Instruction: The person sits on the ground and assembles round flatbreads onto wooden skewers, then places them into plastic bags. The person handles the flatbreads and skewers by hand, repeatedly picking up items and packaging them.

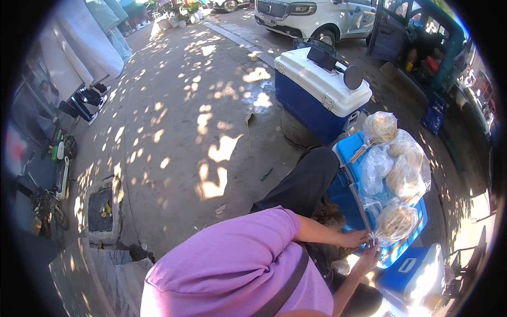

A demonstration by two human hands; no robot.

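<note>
A: ok so what are the hands up to here?

B: Left hand [355, 239] and right hand [371, 254] are right next to each other, fingers pinched onto the gathered neck of the lower bag [397, 222]. It's clear plastic with something round and tan inside.

A: and where's that bag sitting?

B: On the blue box [346, 150], down at its lower end, neck toward the person. A thin stick [404, 245] lies just beside it, along the lower edge.

A: anything else on there?

B: Yeah, another filled bag [381, 127] at the upper end with sticks poking out, plus more bagged stuff piled between. Big blue-and-white cooler [303, 105] stands near the box's upper left corner.
</note>
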